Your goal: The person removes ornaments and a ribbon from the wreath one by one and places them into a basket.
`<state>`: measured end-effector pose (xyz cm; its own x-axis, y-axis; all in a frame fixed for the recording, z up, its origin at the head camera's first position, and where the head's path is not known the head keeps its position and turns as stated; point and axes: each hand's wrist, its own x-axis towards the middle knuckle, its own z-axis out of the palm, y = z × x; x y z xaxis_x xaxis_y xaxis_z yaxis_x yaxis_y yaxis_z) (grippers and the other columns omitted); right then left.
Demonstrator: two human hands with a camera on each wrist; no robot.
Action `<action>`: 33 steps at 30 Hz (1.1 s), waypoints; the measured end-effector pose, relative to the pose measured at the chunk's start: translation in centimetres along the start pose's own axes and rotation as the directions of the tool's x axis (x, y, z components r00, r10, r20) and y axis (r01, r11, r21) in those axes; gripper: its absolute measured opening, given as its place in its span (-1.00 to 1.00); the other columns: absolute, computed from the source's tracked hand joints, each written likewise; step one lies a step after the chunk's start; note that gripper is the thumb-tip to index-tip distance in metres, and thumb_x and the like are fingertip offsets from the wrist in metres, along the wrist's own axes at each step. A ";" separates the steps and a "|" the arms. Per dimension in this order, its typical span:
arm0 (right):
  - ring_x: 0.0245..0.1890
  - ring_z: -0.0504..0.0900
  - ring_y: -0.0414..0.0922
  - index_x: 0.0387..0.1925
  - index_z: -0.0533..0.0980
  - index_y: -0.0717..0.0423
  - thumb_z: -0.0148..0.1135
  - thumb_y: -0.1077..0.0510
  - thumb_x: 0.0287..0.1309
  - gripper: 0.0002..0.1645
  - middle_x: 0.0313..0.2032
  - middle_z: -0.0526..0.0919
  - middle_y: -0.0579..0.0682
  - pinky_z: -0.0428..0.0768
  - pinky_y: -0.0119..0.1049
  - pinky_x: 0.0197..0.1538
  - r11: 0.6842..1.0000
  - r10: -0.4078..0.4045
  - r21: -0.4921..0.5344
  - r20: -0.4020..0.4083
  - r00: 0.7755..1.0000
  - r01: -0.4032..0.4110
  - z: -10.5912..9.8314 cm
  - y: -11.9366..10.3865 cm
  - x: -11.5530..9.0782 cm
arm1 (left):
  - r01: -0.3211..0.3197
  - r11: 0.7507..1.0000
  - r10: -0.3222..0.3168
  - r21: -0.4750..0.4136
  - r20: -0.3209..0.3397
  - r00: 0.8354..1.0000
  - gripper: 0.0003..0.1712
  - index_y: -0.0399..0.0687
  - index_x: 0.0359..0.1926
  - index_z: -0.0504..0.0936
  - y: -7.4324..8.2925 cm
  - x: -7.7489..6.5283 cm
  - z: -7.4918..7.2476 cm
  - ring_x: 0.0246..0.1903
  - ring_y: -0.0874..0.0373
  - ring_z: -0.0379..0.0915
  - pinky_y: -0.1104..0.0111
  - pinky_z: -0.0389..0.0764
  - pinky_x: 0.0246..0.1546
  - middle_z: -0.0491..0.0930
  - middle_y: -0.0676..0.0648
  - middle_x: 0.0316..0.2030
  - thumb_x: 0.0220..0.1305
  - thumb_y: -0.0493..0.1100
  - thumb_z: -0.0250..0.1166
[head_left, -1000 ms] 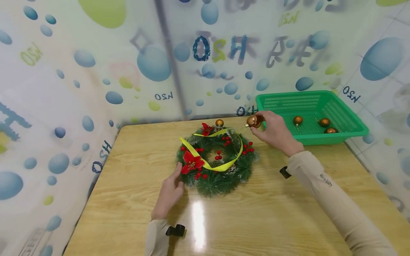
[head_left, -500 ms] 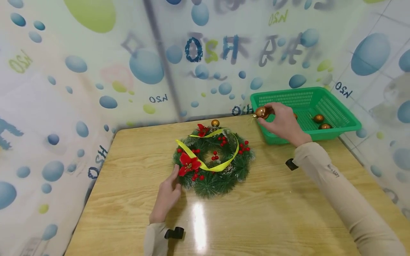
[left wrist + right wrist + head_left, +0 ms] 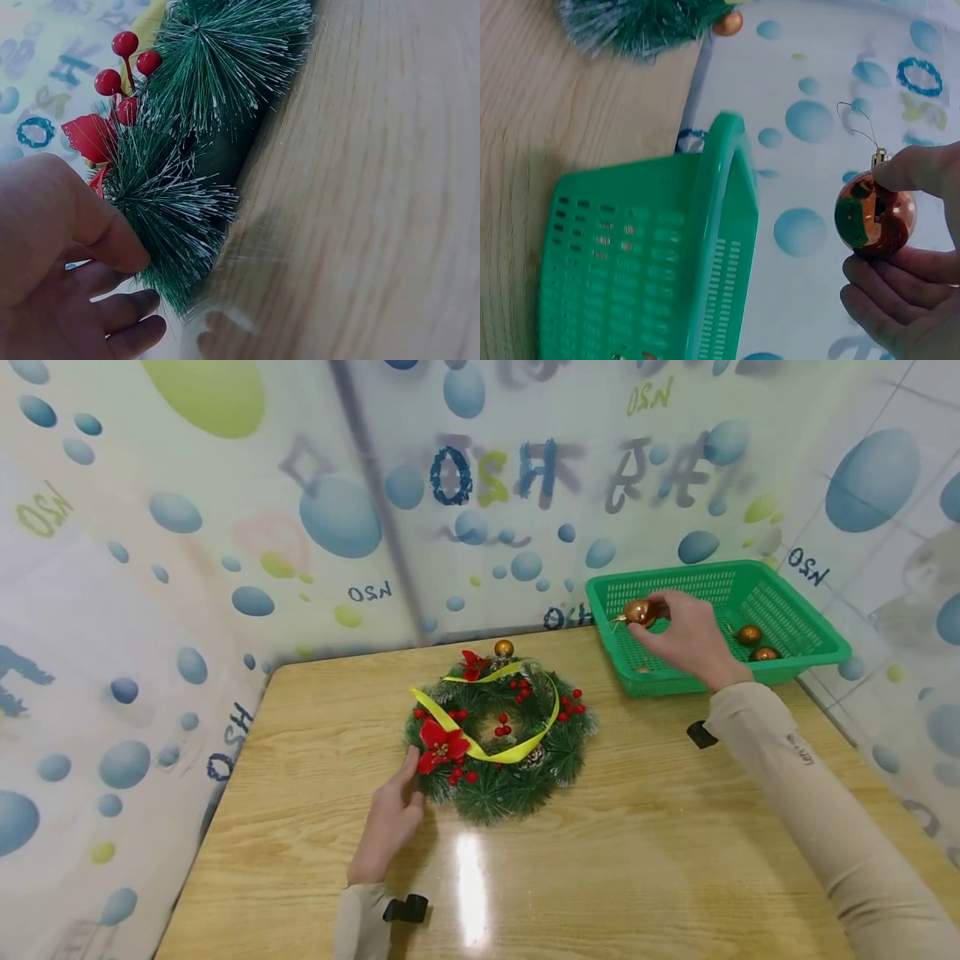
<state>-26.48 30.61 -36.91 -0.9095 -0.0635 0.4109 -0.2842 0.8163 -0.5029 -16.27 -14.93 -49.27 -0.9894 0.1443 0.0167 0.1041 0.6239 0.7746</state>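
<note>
My right hand pinches a shiny copper Christmas bauble between thumb and fingers, over the left part of the green plastic basket. In the right wrist view, a gold cap and thin hanging loop show on this bauble. At the left edge of the green Christmas wreath, my left hand touches the needles with relaxed fingers. Red poinsettias, red berries and pine cones decorate the wreath, and a yellow ribbon lies across it. Another bauble sits at its far edge.
More copper baubles lie in the basket, which stands at the table's back right corner. The wooden table meets a wall sheet printed with blue and green bubbles.
My right hand has carried the bauble to the right, from beside the wreath to over the basket. The head view has shifted slightly. My left hand stays at the wreath's edge.
</note>
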 end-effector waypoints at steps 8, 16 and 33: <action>-0.05 0.61 0.29 0.10 0.48 0.44 0.26 0.03 0.31 -0.44 -0.03 0.62 0.43 0.52 0.26 0.04 0.998 0.061 0.009 0.003 0.998 -0.061 -1.4 2.3 -0.1 | -0.015 1.000 0.015 0.009 0.000 1.000 -0.14 -0.11 0.58 0.07 0.0 0.0 0.0 0.56 -0.11 -0.05 0.43 0.46 -0.50 -0.01 -0.08 0.59 0.27 -0.45 0.07; -0.03 0.59 0.33 0.10 0.47 0.48 0.22 0.00 0.32 -0.40 -0.03 0.60 0.48 0.52 0.28 0.02 0.995 0.101 -0.005 0.011 0.995 -0.101 -1.6 4.4 -0.3 | -0.013 1.000 0.013 0.028 -0.002 1.000 -0.14 -0.09 0.58 0.07 -0.1 0.0 0.2 0.54 -0.13 0.03 0.42 0.48 -0.40 0.00 -0.06 0.59 0.28 -0.45 0.07; -0.08 0.57 0.34 0.02 0.48 0.50 0.12 -0.12 0.38 -0.33 -0.06 0.59 0.51 0.53 0.27 -0.06 0.979 0.193 -0.081 0.092 0.977 -0.186 -1.5 8.3 -0.1 | -0.015 0.999 0.015 0.030 -0.020 1.000 -0.13 -0.11 0.57 0.08 -0.1 -0.1 0.3 0.54 -0.07 0.00 0.45 0.51 -0.32 0.02 -0.06 0.58 0.25 -0.48 0.08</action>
<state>-28.30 38.29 -39.99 -0.9712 0.0424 0.2346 -0.0851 0.8575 -0.5074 -16.13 -14.78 -49.53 -0.9895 0.1385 0.0413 0.1217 0.6443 0.7551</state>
